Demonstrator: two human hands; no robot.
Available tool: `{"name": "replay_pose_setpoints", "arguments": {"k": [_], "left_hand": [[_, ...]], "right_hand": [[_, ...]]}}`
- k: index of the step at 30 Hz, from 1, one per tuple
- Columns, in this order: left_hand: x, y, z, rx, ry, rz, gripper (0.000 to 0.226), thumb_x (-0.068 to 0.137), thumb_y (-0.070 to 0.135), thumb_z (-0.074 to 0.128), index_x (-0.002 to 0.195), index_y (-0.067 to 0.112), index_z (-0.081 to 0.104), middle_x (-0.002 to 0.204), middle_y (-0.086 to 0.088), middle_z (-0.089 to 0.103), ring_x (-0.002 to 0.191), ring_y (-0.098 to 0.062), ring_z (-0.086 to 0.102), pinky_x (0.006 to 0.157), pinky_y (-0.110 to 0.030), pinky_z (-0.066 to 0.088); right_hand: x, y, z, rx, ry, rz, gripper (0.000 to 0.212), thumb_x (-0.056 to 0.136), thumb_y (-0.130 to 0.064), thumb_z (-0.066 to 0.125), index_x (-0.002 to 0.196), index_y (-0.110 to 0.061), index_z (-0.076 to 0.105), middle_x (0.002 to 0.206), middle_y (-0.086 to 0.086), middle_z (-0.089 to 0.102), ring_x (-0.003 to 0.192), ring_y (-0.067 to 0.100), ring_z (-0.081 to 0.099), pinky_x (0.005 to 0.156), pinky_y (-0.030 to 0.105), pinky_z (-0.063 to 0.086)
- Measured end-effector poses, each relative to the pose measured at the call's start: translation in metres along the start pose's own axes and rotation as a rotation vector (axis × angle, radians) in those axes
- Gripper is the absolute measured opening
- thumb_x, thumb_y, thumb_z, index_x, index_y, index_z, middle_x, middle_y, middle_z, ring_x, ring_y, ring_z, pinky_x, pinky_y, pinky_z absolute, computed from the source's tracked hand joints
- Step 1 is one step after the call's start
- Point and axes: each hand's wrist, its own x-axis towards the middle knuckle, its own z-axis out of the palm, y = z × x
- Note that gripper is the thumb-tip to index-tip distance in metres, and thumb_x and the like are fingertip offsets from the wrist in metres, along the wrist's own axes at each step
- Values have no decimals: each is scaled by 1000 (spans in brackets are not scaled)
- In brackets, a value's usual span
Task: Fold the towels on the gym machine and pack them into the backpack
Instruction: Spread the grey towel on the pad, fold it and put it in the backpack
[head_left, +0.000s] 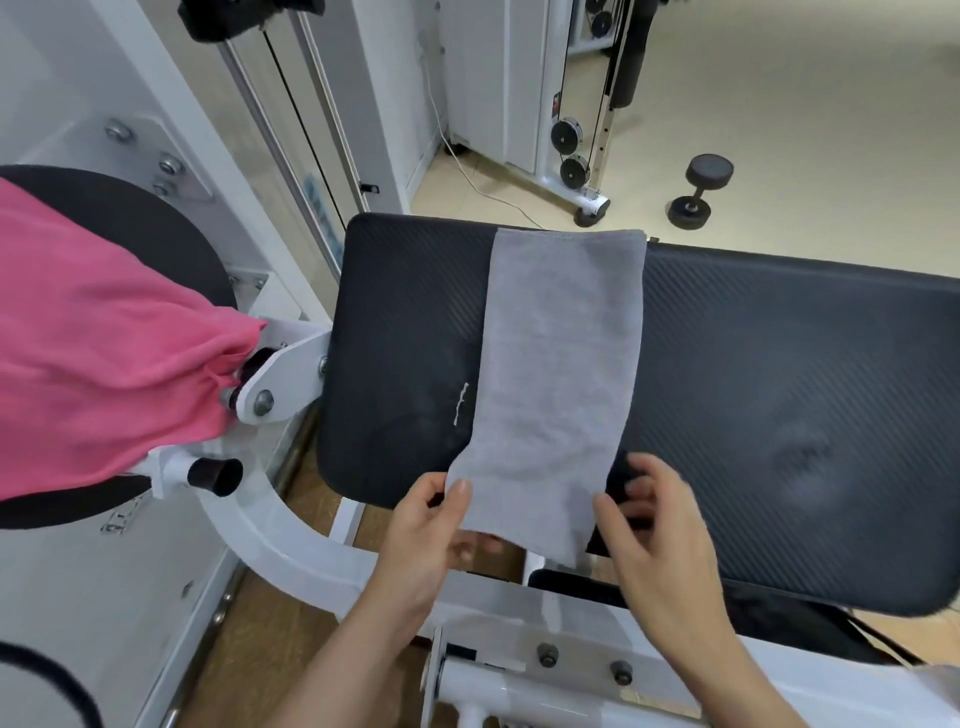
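Two hands at grey towel (561, 364) on black pad (779, 389); left hand (431, 525) grip pinching its corner, right hand (660, 525) grip released

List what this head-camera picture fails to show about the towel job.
- Backpack: not in the head view at all.
- Pink cloth towel: cut off by the left edge, so its full extent is unknown.
- Long grey terry towel: its far end drops behind the black padded bench.
- Left hand: fingers hidden under the grey towel.
- Right hand: fingertips motion-blurred, so its grip is unclear.
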Motion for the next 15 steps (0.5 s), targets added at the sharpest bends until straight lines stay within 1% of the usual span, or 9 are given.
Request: {"name": "replay_pose_setpoints", "arguments": {"k": [2, 3, 5, 7, 8, 10, 12, 14, 15], "left_hand": [[-1, 3, 3, -236, -45, -81, 28, 91, 29, 56, 107, 6, 58, 98, -12, 73, 67, -23, 67, 65, -37, 44], [-3, 4, 5, -309, -57, -114, 26, 91, 26, 56, 106, 6, 59, 98, -13, 73, 65, -21, 65, 61, -32, 44], [-7, 5, 8, -380, -66, -159, 24, 91, 24, 58, 107, 6, 60, 96, -13, 71, 61, -19, 63, 53, -24, 44], [-10, 4, 11, -361, -53, -177, 23, 93, 24, 58, 107, 7, 61, 94, -13, 71, 61, -18, 62, 51, -22, 43], [-12, 4, 11, -319, -33, -179, 21, 94, 24, 58, 108, 8, 61, 92, -12, 72, 60, -18, 62, 52, -23, 43], [-15, 3, 12, -195, 32, -163, 20, 96, 24, 58, 108, 9, 59, 85, -12, 72, 59, -18, 63, 53, -24, 43], [-16, 0, 12, 12, 132, -89, 18, 95, 25, 59, 108, 13, 56, 78, -13, 70, 60, -21, 63, 53, -29, 48], [-16, -6, 8, 309, 253, 89, 20, 93, 27, 61, 109, 19, 53, 78, -10, 63, 68, -20, 60, 58, -30, 51], [-18, -8, 5, 470, 311, 248, 23, 91, 29, 61, 110, 21, 51, 82, -2, 58, 74, -12, 57, 63, -26, 48]], "right_hand": [[-9, 1, 2, 425, -82, 390, 40, 91, -34, 63, 128, -25, 50, 103, -5, 68, 93, 10, 67, 81, 32, 54], [-12, 0, 5, 610, -126, 510, 35, 92, -31, 63, 124, -22, 53, 103, 1, 71, 94, 15, 69, 80, 33, 55], [-15, -4, 9, 812, -212, 607, 30, 91, -28, 63, 119, -19, 57, 109, 6, 72, 98, 20, 70, 80, 37, 56], [-15, -7, 12, 905, -259, 631, 29, 91, -24, 62, 118, -15, 60, 112, 5, 72, 104, 21, 69, 85, 40, 56], [-14, -9, 13, 930, -268, 632, 26, 92, -21, 61, 117, -13, 62, 110, 5, 73, 103, 20, 69, 85, 39, 56], [-13, -13, 14, 922, -261, 616, 20, 94, -15, 58, 114, -13, 63, 107, 5, 74, 97, 20, 71, 76, 34, 57], [-14, -16, 16, 826, -237, 584, 19, 95, -14, 59, 113, -14, 61, 103, 7, 74, 78, 20, 71, 61, 27, 55], [-16, -17, 17, 760, -208, 572, 22, 94, -12, 61, 115, -15, 58, 98, 11, 72, 58, 19, 65, 50, 25, 52], [-16, -18, 17, 740, -204, 571, 24, 93, -11, 62, 115, -17, 56, 96, 13, 72, 53, 19, 63, 48, 26, 52]]}}
